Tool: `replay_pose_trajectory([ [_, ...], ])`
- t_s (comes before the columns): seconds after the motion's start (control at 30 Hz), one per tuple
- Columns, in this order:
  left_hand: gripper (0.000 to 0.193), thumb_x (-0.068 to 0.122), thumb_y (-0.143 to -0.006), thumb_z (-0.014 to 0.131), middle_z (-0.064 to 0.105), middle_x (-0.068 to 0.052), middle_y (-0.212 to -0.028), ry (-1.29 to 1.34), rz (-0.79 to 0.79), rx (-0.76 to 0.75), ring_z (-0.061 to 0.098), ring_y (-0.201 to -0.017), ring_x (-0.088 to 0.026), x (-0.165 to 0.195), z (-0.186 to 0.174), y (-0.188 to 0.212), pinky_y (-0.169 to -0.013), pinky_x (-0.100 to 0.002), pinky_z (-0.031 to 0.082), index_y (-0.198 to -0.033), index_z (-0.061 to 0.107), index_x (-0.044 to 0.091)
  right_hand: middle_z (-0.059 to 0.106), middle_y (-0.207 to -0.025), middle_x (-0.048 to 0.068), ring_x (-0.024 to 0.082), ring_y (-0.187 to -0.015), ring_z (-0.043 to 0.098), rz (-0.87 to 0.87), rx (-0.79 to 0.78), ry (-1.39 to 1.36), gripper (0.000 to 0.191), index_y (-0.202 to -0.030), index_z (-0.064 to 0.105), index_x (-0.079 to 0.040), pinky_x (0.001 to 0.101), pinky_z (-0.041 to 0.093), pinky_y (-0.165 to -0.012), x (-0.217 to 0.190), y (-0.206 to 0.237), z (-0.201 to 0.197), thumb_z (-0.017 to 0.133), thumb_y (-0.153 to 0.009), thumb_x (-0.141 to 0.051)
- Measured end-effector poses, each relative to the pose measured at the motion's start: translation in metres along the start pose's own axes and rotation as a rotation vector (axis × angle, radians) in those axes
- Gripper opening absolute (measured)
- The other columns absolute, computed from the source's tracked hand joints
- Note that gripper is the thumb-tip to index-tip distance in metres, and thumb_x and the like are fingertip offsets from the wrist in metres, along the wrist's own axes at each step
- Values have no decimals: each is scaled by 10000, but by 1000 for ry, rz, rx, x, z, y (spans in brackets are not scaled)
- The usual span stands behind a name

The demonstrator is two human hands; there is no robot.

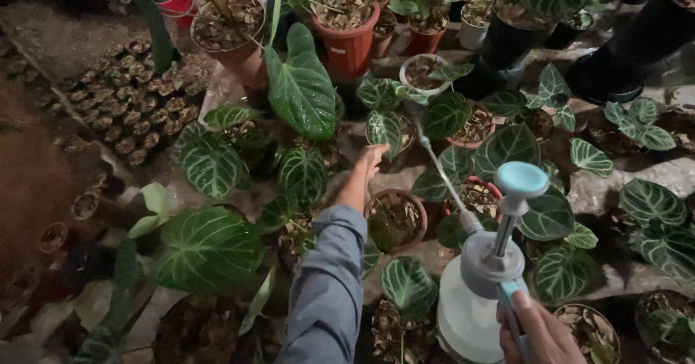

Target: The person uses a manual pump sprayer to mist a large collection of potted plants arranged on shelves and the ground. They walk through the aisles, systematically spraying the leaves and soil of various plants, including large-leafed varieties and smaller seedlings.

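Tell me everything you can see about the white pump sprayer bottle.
The white plastic pump sprayer bottle sits low at the frame's right, upright and slightly tilted. It has a grey cap, a light blue plunger knob on top, a blue trigger and a thin wand angled up-left over the potted plants. The right hand grips its handle, thumb on the trigger.

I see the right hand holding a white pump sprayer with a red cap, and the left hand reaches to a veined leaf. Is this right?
Not quite. The head view shows the sprayer's pump cap is light blue, not red. The rest holds: the right hand grips the white pump sprayer by its trigger handle, and the left hand reaches out to a dark green, white-veined leaf among the potted plants.
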State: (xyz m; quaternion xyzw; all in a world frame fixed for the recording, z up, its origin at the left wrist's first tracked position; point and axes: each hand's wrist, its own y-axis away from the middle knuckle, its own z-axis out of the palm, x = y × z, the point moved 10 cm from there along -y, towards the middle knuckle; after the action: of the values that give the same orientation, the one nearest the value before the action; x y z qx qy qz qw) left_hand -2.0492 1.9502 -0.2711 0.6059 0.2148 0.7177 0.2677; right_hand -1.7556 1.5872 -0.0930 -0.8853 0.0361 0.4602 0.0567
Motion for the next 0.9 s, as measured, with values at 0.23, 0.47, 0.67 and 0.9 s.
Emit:
replay_pose_trajectory([
  [0.23,303,157,-986,714,619,-154,-1352,639,164,-169,599,-1181,-317,27,21,-24,-1013,-434,495,-1260,657,40,708,-907,76,118,-751,681,-295,-3,144,514,-1342,582,-10,264,580,-654,-55,-3,10,669,-841,-88],
  [0.47,230,105,-990,602,689,-166,-1203,1078,189,-343,693,-1124,-308,75,6,-23,-933,-407,548,-1174,599,-33,496,-685,141,223,-531,478,1017,-200,-409,559,-983,647,47,364,357,-491,13,7,39,539,-1044,-498],
  [0.67,283,111,-982,584,664,-183,-1216,1143,185,-313,665,-1152,-337,91,-2,-20,-945,-420,537,-1194,576,-76,426,-704,75,182,-548,355,1230,-286,-381,632,-971,601,2,344,309,-528,-21,4,48,446,-1058,-604],
  [0.9,353,100,-991,578,619,-205,-1286,1160,168,-278,648,-1196,-355,89,-6,-18,-959,-442,532,-1282,494,-83,399,-649,73,170,-508,337,1169,-309,-374,602,-952,594,-13,330,279,-497,-30,-1,51,452,-1057,-588],
])
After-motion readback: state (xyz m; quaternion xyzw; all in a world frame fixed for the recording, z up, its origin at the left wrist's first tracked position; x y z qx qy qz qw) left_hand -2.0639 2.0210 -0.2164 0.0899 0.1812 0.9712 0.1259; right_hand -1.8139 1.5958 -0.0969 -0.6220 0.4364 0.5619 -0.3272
